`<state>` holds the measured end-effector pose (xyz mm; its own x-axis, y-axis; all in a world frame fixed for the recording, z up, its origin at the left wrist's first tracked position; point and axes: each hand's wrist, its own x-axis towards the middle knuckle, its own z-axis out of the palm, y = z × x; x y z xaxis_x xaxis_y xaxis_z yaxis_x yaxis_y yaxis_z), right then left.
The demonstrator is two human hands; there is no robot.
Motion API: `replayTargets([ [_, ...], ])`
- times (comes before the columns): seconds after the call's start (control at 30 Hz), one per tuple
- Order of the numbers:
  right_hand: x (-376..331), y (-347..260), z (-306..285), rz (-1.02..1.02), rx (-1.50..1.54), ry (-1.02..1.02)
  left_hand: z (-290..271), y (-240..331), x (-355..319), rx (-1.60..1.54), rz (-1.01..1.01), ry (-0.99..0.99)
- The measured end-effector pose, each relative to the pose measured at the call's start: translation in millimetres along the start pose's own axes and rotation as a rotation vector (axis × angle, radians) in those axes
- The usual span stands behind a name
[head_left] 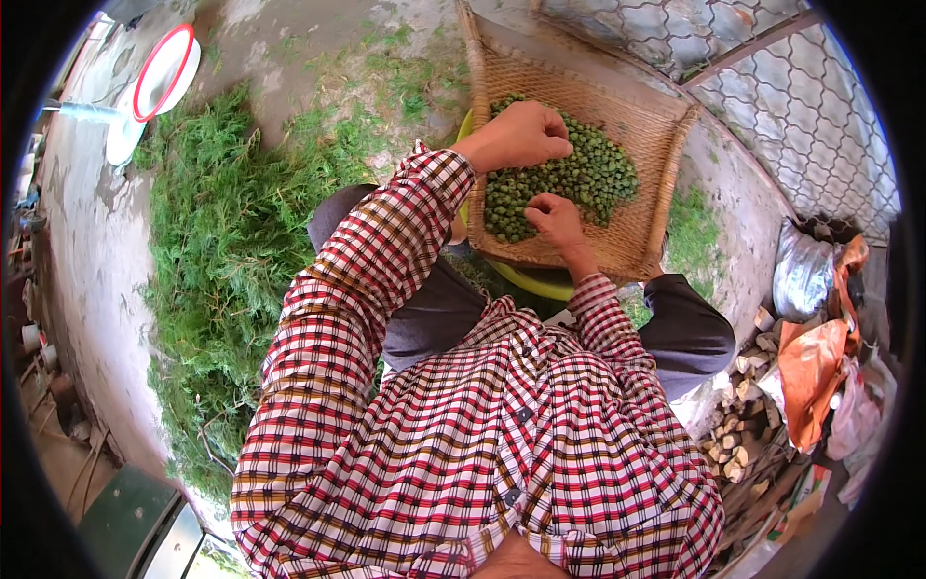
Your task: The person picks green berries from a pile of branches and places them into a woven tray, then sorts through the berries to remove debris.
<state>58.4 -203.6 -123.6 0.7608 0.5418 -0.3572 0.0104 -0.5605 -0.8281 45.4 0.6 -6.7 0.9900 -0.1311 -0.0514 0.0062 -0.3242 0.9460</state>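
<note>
The single head view looks steeply down from the person's head, close over the checked shirt [482, 434], facing forward to the woven tray [666, 145] near the picture's upper edge.

Both hands rest on green pods [588, 179] in a woven tray [644, 130]: left hand [519, 135] farther, right hand [554, 216] nearer. Cut greenery [222, 241] lies left; wire mesh [772, 87] far right.
</note>
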Motion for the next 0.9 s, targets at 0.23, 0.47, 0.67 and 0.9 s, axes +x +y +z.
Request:
replayTargets([
  [0.23,7.9,2.1,21.7,-0.419,-0.619,0.082,0.7,4.5,-1.8,0.0,-0.006,-0.008],
  [0.47,0.4,11.2,5.0,-0.156,-0.423,0.151,0.1,3.3,-2.3,-0.01,-0.002,0.024],
  [0.67,-11.1,11.9,-5.8,-0.029,-0.2,0.082,1.0,3.4,-2.5,0.019,-0.014,-0.003],
  [0.9,-8.0,21.7,0.4,-0.202,-0.319,0.115,2.6,0.7,-3.8,-0.011,-0.008,0.022],
])
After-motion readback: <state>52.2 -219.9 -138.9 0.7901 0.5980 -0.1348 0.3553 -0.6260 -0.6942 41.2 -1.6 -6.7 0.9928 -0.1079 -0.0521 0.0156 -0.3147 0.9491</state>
